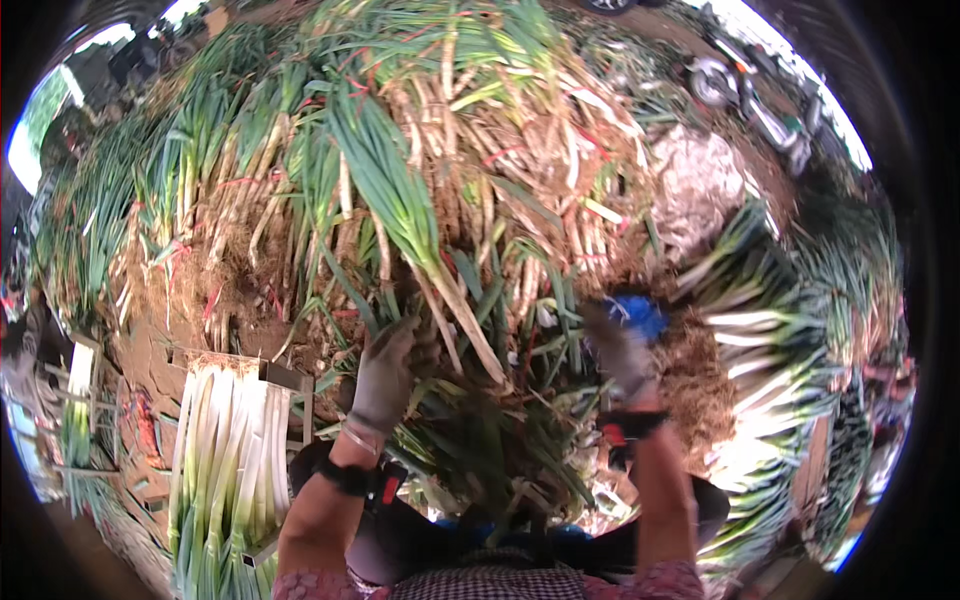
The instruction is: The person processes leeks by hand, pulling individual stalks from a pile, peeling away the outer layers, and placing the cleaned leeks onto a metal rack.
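Note:
My left hand [385,378], in a pale glove, is just left of a long green onion [465,320] that slants down from the pile with its root end toward me. Its fingers are partly curled among the leaves, and I cannot make out whether they grip a stalk. To the right, my gloved right hand [622,355] is smeared by motion, right beside a bright blue object [638,316] whose kind I cannot tell. Loose green leaves [480,440] lie in a heap between my forearms, over my lap.
A big pile of untrimmed green onions [230,170], some with red ties, spreads across the far side. At left, cleaned white stalks [228,430] lie in a frame [290,376]. More cleaned onions [765,370] are stacked at right, near a crumpled pale sack [695,185] and brown root trimmings [695,385].

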The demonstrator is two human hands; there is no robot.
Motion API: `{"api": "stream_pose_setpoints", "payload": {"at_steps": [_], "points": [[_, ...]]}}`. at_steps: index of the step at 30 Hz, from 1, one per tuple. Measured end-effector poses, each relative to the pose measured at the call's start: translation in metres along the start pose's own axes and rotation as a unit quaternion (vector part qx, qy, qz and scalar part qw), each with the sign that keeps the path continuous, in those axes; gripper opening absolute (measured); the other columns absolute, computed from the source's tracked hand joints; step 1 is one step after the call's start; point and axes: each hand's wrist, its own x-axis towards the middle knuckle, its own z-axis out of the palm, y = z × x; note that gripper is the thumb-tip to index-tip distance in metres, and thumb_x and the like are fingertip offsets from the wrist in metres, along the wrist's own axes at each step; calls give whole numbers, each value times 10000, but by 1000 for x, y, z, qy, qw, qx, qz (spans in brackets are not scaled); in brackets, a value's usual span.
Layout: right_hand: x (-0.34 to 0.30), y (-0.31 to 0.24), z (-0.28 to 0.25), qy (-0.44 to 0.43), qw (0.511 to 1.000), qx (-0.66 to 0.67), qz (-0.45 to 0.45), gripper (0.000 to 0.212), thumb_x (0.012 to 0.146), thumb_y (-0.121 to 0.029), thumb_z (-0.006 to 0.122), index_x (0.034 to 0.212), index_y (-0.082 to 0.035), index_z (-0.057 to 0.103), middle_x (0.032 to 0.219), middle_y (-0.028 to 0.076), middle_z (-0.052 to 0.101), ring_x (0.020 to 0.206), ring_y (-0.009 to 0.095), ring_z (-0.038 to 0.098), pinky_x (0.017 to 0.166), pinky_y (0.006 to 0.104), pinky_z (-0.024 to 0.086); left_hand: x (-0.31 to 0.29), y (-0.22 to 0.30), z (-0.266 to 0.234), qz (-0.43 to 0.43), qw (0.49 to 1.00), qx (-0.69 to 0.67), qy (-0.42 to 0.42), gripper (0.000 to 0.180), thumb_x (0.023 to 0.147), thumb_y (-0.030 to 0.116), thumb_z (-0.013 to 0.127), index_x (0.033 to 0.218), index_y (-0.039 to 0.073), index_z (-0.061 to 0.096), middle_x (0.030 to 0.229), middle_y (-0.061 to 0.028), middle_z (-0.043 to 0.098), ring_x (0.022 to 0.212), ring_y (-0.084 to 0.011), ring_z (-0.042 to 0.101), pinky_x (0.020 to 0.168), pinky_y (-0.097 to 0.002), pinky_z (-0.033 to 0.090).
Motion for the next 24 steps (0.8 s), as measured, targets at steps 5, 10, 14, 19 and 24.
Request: {"api": "stream_pose_setpoints", "payload": {"at_steps": [5, 10, 14, 19, 24], "points": [[11, 117, 203, -50, 853, -518, 41, 664, 823, -351, 613, 1352, 11, 440, 1334, 241, 484, 1159, 373, 541, 890, 465, 493, -23, 34, -27, -27, 999, -19, 29, 341, 958, 151, 463, 1251, -13, 524, 1048, -127, 630, 920, -234, 633, 831, -366, 526], [24, 80, 213, -105, 844, -525, 47, 554, 783, -300, 655, 1248, -24, 532, 1136, 189, 637, 938, 363, 649, 767, 449, 531, -37, 49, -50, -21, 998, 13, 54, 364, 945, 128, 471, 1267, -39, 507, 1051, -137, 638, 913, -227, 642, 834, -342, 523], [31, -49, 198, -121, 952, -280, 26, 376, 701, -280, 751, 950, -14, 660, 825, 167, 691, 755, 345, 666, 658, 430, 514, -44, 46, -49, -16, 999, 7, 42, 361, 954, 170, 481, 1259, -19, 521, 1059, -122, 634, 928, -225, 636, 840, -351, 525], [12, -39, 183, -181, 969, -140, 90, 296, 777, -263, 732, 929, -18, 663, 739, 215, 646, 657, 331, 663, 583, 396, 504, -14, 17, -27, -16, 1000, 14, -1, 365, 954, 200, 497, 1255, -5, 530, 1042, -105, 647, 905, -218, 636, 815, -355, 515], [-96, -137, 162, -141, 944, -299, -15, 356, 780, -269, 731, 1026, -28, 640, 852, 224, 657, 792, 341, 674, 667, 421, 512, 16, 7, -35, 3, 997, -64, 46, 437, 979, 285, 479, 1330, 25, 461, 1170, -119, 595, 1011, -248, 589, 875, -400, 472]]}}
